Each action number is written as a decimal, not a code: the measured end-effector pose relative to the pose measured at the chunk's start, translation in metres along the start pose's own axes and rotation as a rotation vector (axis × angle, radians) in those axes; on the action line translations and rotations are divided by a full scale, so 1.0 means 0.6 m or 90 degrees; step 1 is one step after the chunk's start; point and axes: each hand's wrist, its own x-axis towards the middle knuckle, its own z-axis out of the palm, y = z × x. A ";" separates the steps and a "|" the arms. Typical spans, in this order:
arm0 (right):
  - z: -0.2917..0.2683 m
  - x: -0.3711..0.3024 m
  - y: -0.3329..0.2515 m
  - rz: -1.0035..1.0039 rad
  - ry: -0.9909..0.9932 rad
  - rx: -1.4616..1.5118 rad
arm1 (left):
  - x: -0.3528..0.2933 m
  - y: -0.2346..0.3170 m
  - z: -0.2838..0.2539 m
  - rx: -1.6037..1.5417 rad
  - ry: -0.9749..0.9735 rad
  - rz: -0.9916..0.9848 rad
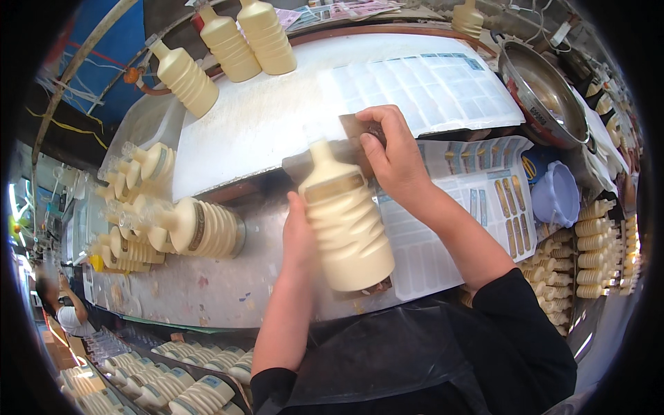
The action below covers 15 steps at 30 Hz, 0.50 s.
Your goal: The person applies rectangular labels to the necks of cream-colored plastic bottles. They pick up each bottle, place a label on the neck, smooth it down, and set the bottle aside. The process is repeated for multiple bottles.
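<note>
A ribbed cream-coloured plastic bottle (349,235) with a clear neck lies tilted in front of me, its neck toward the white board. Around its shoulder runs a gold-brown label band (335,187). Brown edges of a support (299,166) show beside the neck and under the base. My left hand (299,232), slightly blurred, presses along the bottle's left side; part of its fingers is hidden. Above the bottle's right shoulder, my right hand (395,153) pinches a small dark brown flat piece (360,128) between thumb and fingers.
Sheets of labels (477,214) lie to the right, another label sheet (422,90) on the white board (256,111). Similar bottles (207,228) cluster at left; several stand behind the board. A metal pan (546,90) and lilac bucket (555,194) are at right. Crated bottles (166,387) fill the lower left.
</note>
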 end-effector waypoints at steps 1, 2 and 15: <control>0.004 0.000 -0.014 0.024 0.006 0.034 | -0.007 0.008 0.007 -0.008 -0.010 -0.005; 0.014 -0.001 -0.021 0.021 -0.014 0.022 | -0.015 0.015 0.013 -0.015 -0.019 -0.010; 0.124 0.007 -0.111 -0.105 -0.168 -0.304 | -0.015 0.019 0.027 -0.078 -0.080 0.074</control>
